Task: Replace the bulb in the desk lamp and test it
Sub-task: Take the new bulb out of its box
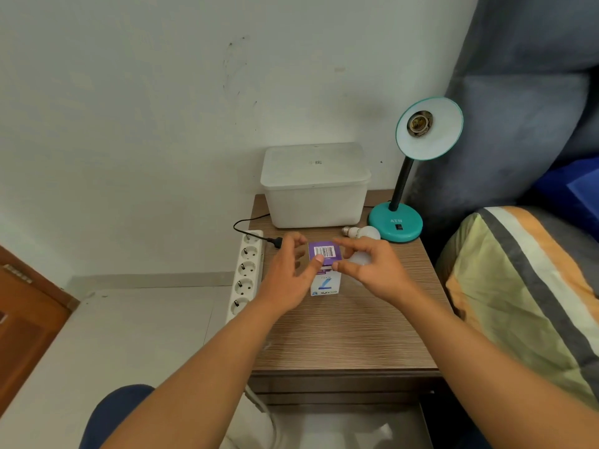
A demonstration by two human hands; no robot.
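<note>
A teal desk lamp (396, 222) stands at the back right of the wooden nightstand (350, 332). Its shade (431, 129) faces me and the socket inside holds no bulb. One white bulb (363, 232) lies on the tabletop beside the lamp's base. A purple and white bulb box (325, 270) stands upright in the middle. My left hand (287, 273) grips the box from the left, thumb on its top flap. My right hand (372, 270) is at the box's right side with a second white bulb (358, 259) cupped in its fingers.
A white lidded plastic container (314, 189) sits against the wall behind the box. A white power strip (248, 270) hangs along the nightstand's left edge, with a black plug (275, 242) beside its far end. A bed with a striped pillow (525, 286) borders the right.
</note>
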